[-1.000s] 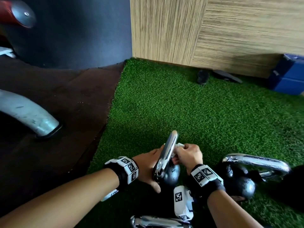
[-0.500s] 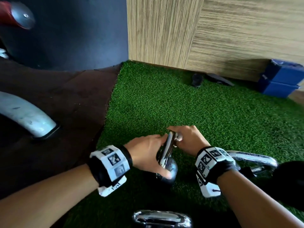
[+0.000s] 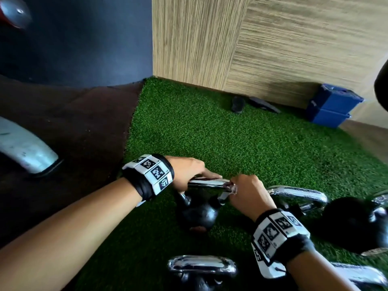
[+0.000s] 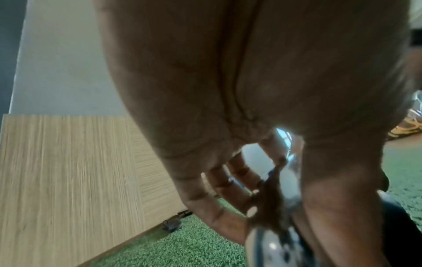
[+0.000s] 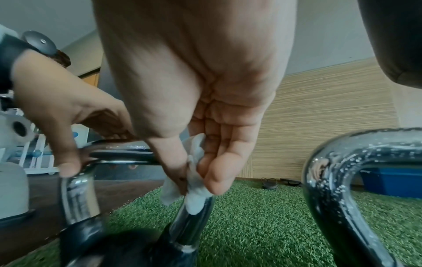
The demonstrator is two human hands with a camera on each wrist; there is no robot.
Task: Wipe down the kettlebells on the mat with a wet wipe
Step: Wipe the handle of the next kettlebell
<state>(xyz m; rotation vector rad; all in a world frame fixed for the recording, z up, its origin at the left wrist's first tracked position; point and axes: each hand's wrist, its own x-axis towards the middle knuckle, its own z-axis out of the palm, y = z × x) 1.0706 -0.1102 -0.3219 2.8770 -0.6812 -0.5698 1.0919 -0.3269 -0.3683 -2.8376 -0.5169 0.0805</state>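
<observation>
A small black kettlebell (image 3: 197,213) with a chrome handle (image 3: 207,182) stands upright on the green turf mat (image 3: 210,133). My left hand (image 3: 189,173) grips the left end of that handle (image 5: 121,157), thumb hooked over the bend. My right hand (image 3: 247,194) pinches a white wet wipe (image 5: 194,173) between thumb and fingers and presses it on the handle's right leg (image 5: 191,216). In the left wrist view the left hand (image 4: 239,198) is blurred over the chrome. More kettlebells stand close by: one to the right (image 3: 352,223) and one in front (image 3: 201,267).
A wooden panel wall (image 3: 273,49) bounds the mat at the back. Two stacked blue boxes (image 3: 331,106) and small dark objects (image 3: 238,105) lie along it. Dark floor (image 3: 73,127) with a grey machine foot (image 3: 25,152) lies to the left. Bare turf stretches behind the kettlebells.
The kettlebell went from tilted with its handle edge-on to upright with the handle level. My left hand shifted onto the handle's left end; my right hand moved the wipe to its right bend.
</observation>
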